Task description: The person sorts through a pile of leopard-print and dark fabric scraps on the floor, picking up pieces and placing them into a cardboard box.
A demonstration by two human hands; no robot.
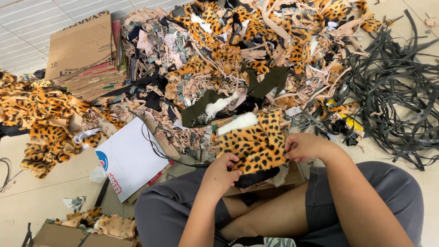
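1. The person sits cross-legged on the floor at the bottom of the frame, and both hands hold a piece of orange plush fabric with black leopard spots (254,145), just below the centre. The left hand (222,173) grips its lower left edge with fingers curled shut on the fur; the right hand (305,146) pinches its right edge between thumb and fingertips.
2. A strip of white fleece (237,123) lies along the top edge of the held piece and a dark black lining (256,177) hangs beneath it. If the two hands pull unevenly, these layers could slide apart or the piece could twist.
3. A thin black cord (157,148) loops from the centre left toward the lap, just beside the left hand (it could snag a wrist or drag scraps along).
4. The big heap of tan, black and leopard fabric offcuts (219,59) fills the upper centre, touching the held piece at its top; a dropped piece would be hard to find again among matching scraps.
5. The tangle of black straps (398,96) at the upper right lies near the right knee and could catch on clothing.
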